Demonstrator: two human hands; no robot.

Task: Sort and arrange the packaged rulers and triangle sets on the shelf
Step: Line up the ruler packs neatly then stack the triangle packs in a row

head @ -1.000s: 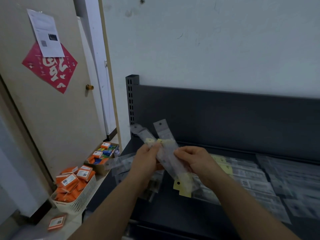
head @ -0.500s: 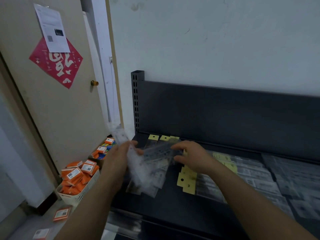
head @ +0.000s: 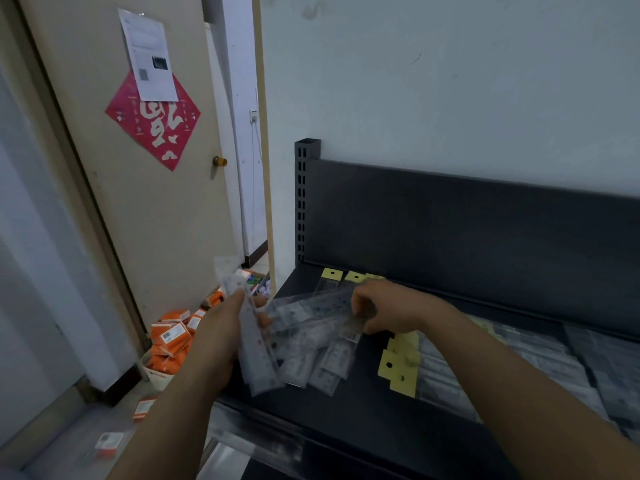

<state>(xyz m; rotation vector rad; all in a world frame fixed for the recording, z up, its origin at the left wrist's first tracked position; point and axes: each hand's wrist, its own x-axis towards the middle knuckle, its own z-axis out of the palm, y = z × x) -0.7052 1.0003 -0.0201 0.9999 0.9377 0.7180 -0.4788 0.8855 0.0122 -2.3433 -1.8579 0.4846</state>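
Sorting step, head view. Left hand (head: 218,344): grip closed round one clear packaged ruler (head: 259,362), held tilted over the left end of the dark shelf (head: 346,431); right hand (head: 391,311): grip narrow, fingers curled and pinching the upper end of a fan of clear packets (head: 311,344) lying on the shelf; yellow-headed packets (head: 398,372) lie just beside, with flat rows (head: 519,362) further right. Judged stage: separating like from like, with the fan not yet sorted; the next move likely calls for drawing one slippery packet free without dragging its neighbours, then laying it square with its kind.
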